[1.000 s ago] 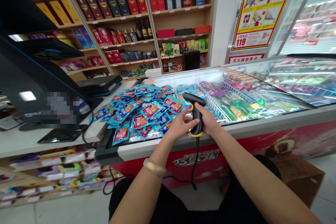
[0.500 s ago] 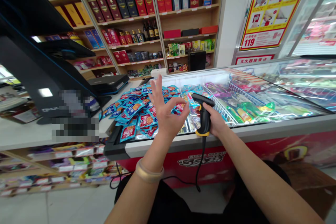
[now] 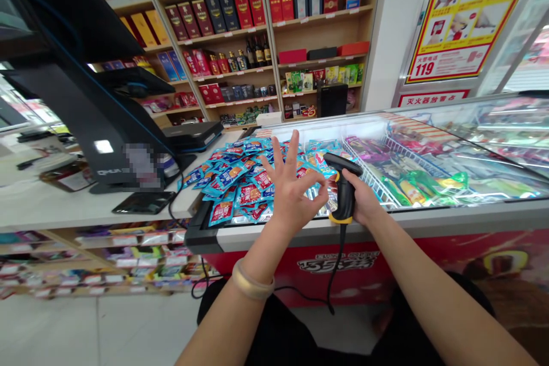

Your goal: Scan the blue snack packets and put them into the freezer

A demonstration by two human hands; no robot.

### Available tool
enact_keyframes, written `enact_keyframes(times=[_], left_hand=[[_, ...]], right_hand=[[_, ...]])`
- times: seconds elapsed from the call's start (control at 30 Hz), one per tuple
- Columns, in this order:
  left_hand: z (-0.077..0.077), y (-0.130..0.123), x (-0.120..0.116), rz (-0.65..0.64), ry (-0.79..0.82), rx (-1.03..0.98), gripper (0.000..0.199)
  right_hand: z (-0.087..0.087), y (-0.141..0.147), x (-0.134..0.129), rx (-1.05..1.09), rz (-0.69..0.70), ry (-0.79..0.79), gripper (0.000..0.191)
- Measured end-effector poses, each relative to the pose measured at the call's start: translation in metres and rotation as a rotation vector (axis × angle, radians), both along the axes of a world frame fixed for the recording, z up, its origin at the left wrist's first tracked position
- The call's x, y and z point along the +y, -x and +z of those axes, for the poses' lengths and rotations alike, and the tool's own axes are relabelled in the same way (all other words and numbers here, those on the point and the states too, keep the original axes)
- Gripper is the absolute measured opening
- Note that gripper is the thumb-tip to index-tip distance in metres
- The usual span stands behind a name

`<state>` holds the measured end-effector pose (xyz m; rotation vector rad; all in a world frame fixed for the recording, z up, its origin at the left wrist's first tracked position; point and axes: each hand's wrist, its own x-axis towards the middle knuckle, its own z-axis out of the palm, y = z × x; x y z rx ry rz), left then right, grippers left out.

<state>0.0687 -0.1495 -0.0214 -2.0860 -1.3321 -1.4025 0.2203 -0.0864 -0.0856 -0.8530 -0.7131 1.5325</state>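
"Scanner (image 3: pixel 345 197) first: where do we place it against the freezer (image 3: pixel 448 221)?"

"We find it upright, head uppermost, over the freezer's front rim. Whether its yellow-edged base touches that rim, we cannot tell."

"How do we record the fingers?"

"Right hand (image 3: pixel 364 201): fingers wrapped around the scanner's handle. Left hand (image 3: pixel 291 197): holding nothing, thumb and forefinger curled into a ring, tips apparently meeting, the other three raised and spread. It is just beside the scanner, in front of the freezer's left part."

"Which step do we judge to be in hand?"

"We judge it a steady hold of the scanner, with the left hand forming a sign. Any shift of the scanner would call for a firm right grip and slack in its cable (image 3: pixel 342 246), which hangs down the freezer's front."

"Our counts?"

"Two hands, one scanner, one cable leaving its base, one bracelet (image 3: pixel 253 285) on the left wrist, one freezer. Blue-and-red packets (image 3: pixel 235 174) are heaped on the freezer's left end; they overlap, so we enter no exact number. One till (image 3: pixel 92 106) stands left of the freezer."
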Motion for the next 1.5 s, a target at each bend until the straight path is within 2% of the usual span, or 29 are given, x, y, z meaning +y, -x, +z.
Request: enact_keyframes(times=[0.1,0.2,0.3,0.4,0.47,0.6,0.67,0.8,0.93,1.13,1.23,1.3,1.37,1.43,1.5], left_hand=[[-0.007,0.023,0.012,0.077,-0.034,-0.021,0.019],[-0.018,0.060,0.028,0.284,-0.058,-0.182,0.031],[-0.031,0.086,0.040,0.483,0.098,-0.216,0.040],[-0.042,0.090,0.043,0.584,0.286,-0.134,0.045],[-0.048,0.085,0.041,0.619,0.353,-0.083,0.051],[-0.056,0.079,0.040,0.629,0.403,-0.005,0.061],[-0.058,0.080,0.040,0.628,0.402,0.011,0.057],[-0.058,0.084,0.041,0.603,0.375,0.094,0.039],[-0.051,0.088,0.042,0.556,0.365,0.142,0.040],[-0.037,0.100,0.049,0.551,0.337,0.032,0.041],[-0.033,0.102,0.048,0.536,0.299,-0.090,0.038],[-0.032,0.097,0.046,0.449,0.238,-0.275,0.037],[-0.033,0.086,0.045,0.266,0.203,-0.556,0.038],[-0.037,0.071,0.047,0.043,0.246,-0.847,0.037],[-0.044,0.054,0.050,-0.118,0.332,-1.040,0.033]], right_hand=[[-0.001,-0.001,0.000,-0.010,0.022,-0.022,0.027],[-0.001,-0.001,-0.002,0.003,0.076,-0.034,0.031],[0.002,0.000,-0.004,0.026,0.116,-0.024,0.032],[0.004,0.000,-0.006,0.034,0.124,-0.016,0.031],[0.005,0.000,-0.007,0.032,0.127,-0.016,0.031],[0.005,-0.001,-0.007,0.031,0.129,-0.010,0.028],[0.004,-0.001,-0.007,0.031,0.129,0.001,0.028],[0.003,-0.001,-0.007,0.028,0.134,-0.016,0.028],[0.003,0.000,-0.006,0.031,0.135,-0.025,0.028],[0.005,0.000,-0.007,0.046,0.141,-0.007,0.027],[0.005,0.000,-0.007,0.041,0.138,0.000,0.027],[0.004,0.000,-0.007,0.043,0.139,-0.001,0.027],[0.003,0.000,-0.006,0.041,0.144,-0.015,0.028],[0.002,0.000,-0.006,0.037,0.147,-0.033,0.029],[0.003,0.000,-0.008,0.031,0.153,-0.039,0.030]])
